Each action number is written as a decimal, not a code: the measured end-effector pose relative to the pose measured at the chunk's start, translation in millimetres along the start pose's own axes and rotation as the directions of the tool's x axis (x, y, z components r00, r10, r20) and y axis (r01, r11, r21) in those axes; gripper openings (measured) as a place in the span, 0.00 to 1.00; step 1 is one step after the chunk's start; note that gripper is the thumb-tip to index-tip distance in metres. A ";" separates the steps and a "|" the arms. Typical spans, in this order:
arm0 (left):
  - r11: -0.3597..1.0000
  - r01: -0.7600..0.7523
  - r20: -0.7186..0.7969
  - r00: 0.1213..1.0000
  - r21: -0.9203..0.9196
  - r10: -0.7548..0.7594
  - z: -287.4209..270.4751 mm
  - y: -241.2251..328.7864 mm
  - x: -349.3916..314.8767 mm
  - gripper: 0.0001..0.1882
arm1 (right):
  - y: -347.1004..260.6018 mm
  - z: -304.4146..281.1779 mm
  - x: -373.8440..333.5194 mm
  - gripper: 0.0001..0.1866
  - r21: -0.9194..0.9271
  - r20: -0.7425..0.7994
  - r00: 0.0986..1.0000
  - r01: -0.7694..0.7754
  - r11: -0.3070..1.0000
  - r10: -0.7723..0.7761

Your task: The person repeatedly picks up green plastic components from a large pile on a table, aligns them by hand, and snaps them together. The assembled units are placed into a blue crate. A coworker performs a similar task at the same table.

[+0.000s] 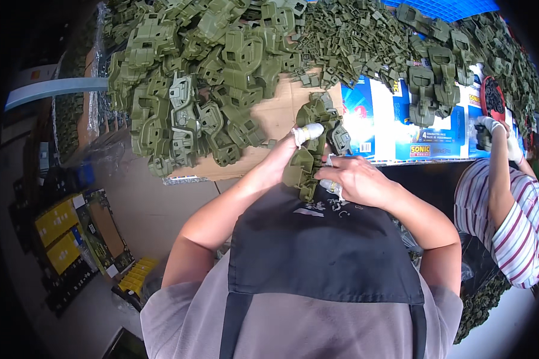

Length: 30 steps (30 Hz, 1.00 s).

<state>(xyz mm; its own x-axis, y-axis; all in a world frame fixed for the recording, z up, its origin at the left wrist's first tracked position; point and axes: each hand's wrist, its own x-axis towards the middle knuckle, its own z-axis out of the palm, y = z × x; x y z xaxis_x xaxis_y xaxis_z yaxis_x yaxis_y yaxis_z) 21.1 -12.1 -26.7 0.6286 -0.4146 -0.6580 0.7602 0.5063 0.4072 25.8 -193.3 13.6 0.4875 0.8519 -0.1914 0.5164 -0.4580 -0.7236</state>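
Observation:
Close to my apron, an olive-green moulded plastic part (303, 170), long and chunky like a toy vehicle shell, is held between both hands. My left hand (294, 142) is closed on its far left side, its thumb wrapped in white. On the other side, my right hand (358, 179) grips the part's right edge with bent fingers, some also wrapped in white. Just beyond my hands, more green pieces (320, 106) lie at the table edge, and whether they join the held part I cannot tell.
Large green shells (188, 99) are heaped at the left of the cardboard-covered table (286, 99). Small green pieces (353, 42) form a pile at the back. Blue printed cardboard (440, 140) lies to the right, where a co-worker in a striped shirt (491, 209) handles a dark piece (484, 134).

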 end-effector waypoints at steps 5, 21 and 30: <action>0.997 -0.031 0.033 0.999 -0.077 0.034 -10.0 -6.3 2.1 0.11 | 7.3 12.4 5.6 0.23 0.055 -0.002 1.000 0.029 0.998 -0.029; 0.834 -0.461 -0.161 0.838 0.303 0.521 -59.2 9.5 24.4 0.20 | 125.2 108.7 5.6 0.40 0.194 -0.445 0.753 -0.448 0.873 0.486; 0.791 -0.521 -0.061 0.822 0.322 0.566 -32.4 -7.1 31.9 0.36 | 36.2 56.1 15.7 0.38 0.755 -0.288 0.863 -0.062 0.652 0.416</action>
<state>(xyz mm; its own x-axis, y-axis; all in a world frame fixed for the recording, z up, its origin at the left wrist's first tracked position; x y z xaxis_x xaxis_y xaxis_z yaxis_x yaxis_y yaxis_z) 30.5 -4.4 -71.1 0.9371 -0.0076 -0.3489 0.3264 0.3728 0.8686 12.6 -182.3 -52.8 0.8382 0.4712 -0.2745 -0.2250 -0.1597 -0.9612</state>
